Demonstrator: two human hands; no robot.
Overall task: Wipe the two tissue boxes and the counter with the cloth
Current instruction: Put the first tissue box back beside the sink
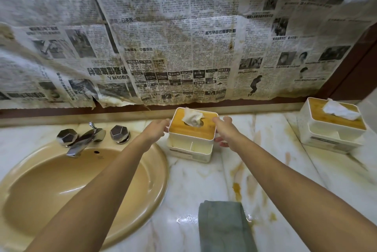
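A white tissue box [190, 145] with a wooden lid and a tissue poking out stands at the back of the marble counter [195, 182], beside the sink. My left hand [156, 129] grips its left side and my right hand [223, 129] grips its right side. A second, matching tissue box [330, 129] sits at the far right against the wall. The folded grey-green cloth [223, 227] lies on the counter near the front edge, between my forearms, with neither hand touching it.
A beige oval sink [61, 190] with a chrome tap [81, 139] and two faceted knobs fills the left. Stained newspaper [183, 48] covers the wall behind. Brown-yellow stains [237, 188] mark the counter right of the cloth.
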